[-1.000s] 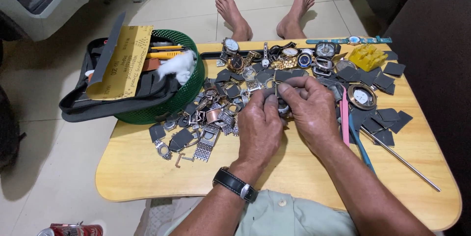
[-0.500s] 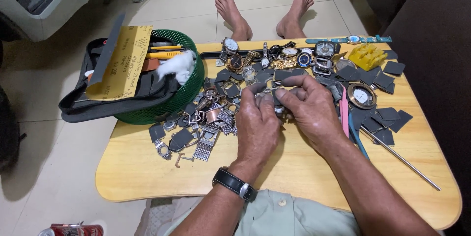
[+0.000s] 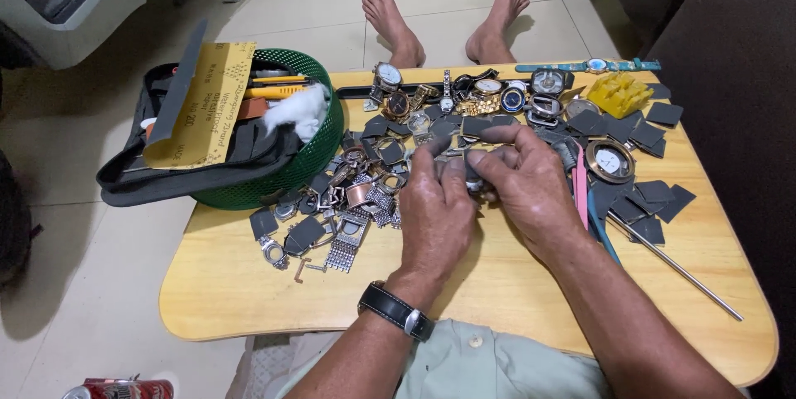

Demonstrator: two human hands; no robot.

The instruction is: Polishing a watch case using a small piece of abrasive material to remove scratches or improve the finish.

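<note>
Both my hands meet over the middle of a low wooden table (image 3: 249,299). My left hand (image 3: 435,216), with a black wristwatch (image 3: 396,312) on the wrist, and my right hand (image 3: 526,187) pinch a small dark metal watch part (image 3: 468,168) between their fingertips. Most of that part is hidden by my fingers. A heap of metal watch bands and cases (image 3: 356,192) lies just left of my hands. A row of wristwatches (image 3: 464,96) lines the far edge.
A green mesh basket (image 3: 319,154) with a black pouch, sandpaper sheets and yellow tools sits at the table's left. Dark square pads (image 3: 643,192), a round watch case (image 3: 609,160), a yellow holder (image 3: 618,94), a pink and a blue tool and a metal rod (image 3: 676,265) lie right. Bare feet rest beyond.
My fingers have shifted slightly around the small part, and both hands stay in the same spot over the table. Nothing else has moved.
</note>
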